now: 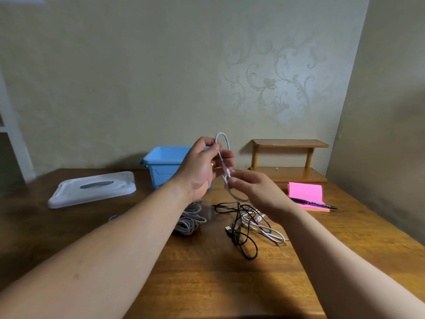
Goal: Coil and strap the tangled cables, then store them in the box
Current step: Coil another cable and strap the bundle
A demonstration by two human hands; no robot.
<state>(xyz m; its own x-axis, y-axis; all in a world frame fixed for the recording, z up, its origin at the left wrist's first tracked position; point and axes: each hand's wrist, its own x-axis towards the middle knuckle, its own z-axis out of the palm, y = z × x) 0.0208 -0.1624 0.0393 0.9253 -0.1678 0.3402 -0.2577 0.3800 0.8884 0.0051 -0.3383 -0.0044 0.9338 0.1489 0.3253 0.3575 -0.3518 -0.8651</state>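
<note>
My left hand (pixel 202 166) is raised above the table and pinches a loop of white cable (pixel 222 137) between thumb and fingers. Just below it, my right hand (pixel 255 189) pinches the same cable near its plug. The cable hangs down into a tangle of black cable (pixel 241 236) and white cable (pixel 271 233) on the wooden table (pixel 207 284). A coiled grey cable (pixel 190 219) lies under my left wrist. The open blue box (pixel 163 162) stands behind my left hand.
The box's white lid (pixel 92 187) lies at the left. A pink notepad (pixel 307 194) with a pen (pixel 315 203) across it sits at the right, before a small wooden shelf (pixel 289 157). Walls close in behind and on the right.
</note>
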